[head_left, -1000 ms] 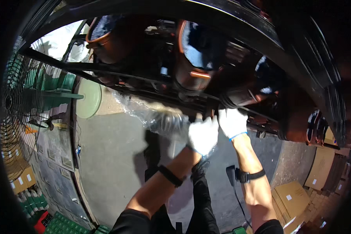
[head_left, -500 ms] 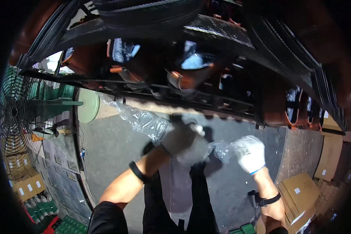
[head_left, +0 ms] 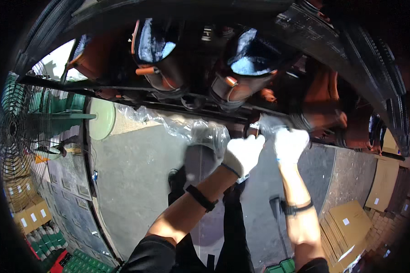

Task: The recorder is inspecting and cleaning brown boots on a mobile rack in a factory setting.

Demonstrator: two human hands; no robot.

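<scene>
My left hand [head_left: 244, 155], in a white glove, is closed on clear plastic film [head_left: 193, 130]. The film trails away leftward along the rack's lower edge. Close by on the right, my gloved right hand [head_left: 290, 144] is closed too, with a bunched piece of clear film at its fingertips. Both hands are raised just under the front edge of a dark rack [head_left: 136, 98]. Brown boots with pale fluffy lining stand on it, among them one boot [head_left: 241, 84] above my left hand and another boot [head_left: 157, 68] farther left. My fingertips are partly hidden by film and glare.
A wire-caged fan [head_left: 13, 127] stands at the left, beside a round pale green disc [head_left: 102, 119]. Flattened cardboard [head_left: 351, 223] is stacked at the lower right. Cardboard boxes [head_left: 34, 216] and green items [head_left: 84, 261] lie at the lower left. Grey floor [head_left: 132, 182] lies below.
Both hands have risen toward the rack; the left has swung right, so they are now close together. The film has been drawn along rightward, and the boots appear slightly nearer.
</scene>
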